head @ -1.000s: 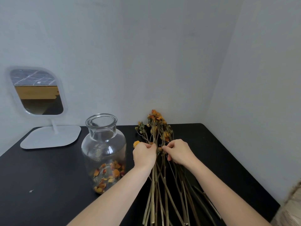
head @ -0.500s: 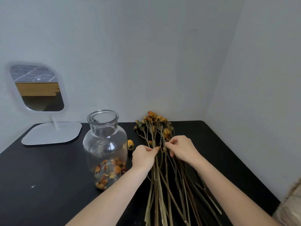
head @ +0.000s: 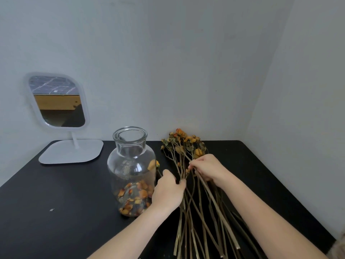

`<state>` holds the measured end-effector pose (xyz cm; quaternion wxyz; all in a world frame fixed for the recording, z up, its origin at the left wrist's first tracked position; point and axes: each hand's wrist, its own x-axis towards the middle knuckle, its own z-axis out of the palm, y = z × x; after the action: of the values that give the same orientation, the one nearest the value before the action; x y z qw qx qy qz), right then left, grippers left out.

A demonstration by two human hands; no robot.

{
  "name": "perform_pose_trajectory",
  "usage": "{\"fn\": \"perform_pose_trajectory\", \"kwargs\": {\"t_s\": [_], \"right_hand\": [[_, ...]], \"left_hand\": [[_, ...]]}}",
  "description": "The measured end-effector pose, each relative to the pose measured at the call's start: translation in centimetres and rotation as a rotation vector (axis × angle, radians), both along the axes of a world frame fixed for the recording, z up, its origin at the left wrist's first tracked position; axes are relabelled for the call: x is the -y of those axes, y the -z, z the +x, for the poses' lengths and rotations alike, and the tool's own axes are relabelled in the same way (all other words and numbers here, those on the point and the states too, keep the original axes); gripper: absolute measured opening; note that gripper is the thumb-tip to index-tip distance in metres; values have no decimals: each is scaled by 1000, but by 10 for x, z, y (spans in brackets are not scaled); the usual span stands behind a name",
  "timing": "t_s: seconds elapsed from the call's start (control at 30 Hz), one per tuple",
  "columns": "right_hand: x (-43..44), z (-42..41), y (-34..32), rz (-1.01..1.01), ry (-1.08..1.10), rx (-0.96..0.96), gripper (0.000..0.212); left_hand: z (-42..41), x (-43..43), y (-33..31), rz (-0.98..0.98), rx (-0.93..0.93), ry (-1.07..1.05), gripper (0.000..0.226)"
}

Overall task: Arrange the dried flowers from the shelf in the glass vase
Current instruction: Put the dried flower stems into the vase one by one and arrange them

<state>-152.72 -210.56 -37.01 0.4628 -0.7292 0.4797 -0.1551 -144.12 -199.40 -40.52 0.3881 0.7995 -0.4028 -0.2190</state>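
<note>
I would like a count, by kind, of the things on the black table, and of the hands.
Glass vase: 1
Standing mirror: 1
Bunch of dried flowers: 1, too tangled to count singly
Hands: 2, left hand and right hand, both holding the bunch
Total: 5

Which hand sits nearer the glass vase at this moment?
Left. The left hand grips the dried flowers by their stems right beside the glass vase; whether it touches the glass is unclear. The right hand pinches stems farther right, beyond the left.
</note>
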Motion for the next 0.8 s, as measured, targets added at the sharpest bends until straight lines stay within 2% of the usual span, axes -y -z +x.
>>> {"fn": "perform_pose_trajectory", "kwargs": {"t_s": [0.1, 0.3, 0.43, 0.57, 0.8], "right_hand": [[3, -6, -2, 36, 22, 60, 24], [5, -17, -4, 123, 55, 153, 21], [5, -24, -5, 164, 72, 218, 18], [7, -30, -5, 249, 75, 306, 19], [7, -35, -11, 449, 33, 543, 25]], "left_hand": [[-15, -8, -1, 197, 213, 74, 29], [-28, -8, -3, 275, 415, 58, 29], [-19, -11, 4, 374, 417, 54, 33], [-17, -11, 9, 339, 413, 82, 34], [-13, 0, 15, 262, 207, 19, 25]]}}
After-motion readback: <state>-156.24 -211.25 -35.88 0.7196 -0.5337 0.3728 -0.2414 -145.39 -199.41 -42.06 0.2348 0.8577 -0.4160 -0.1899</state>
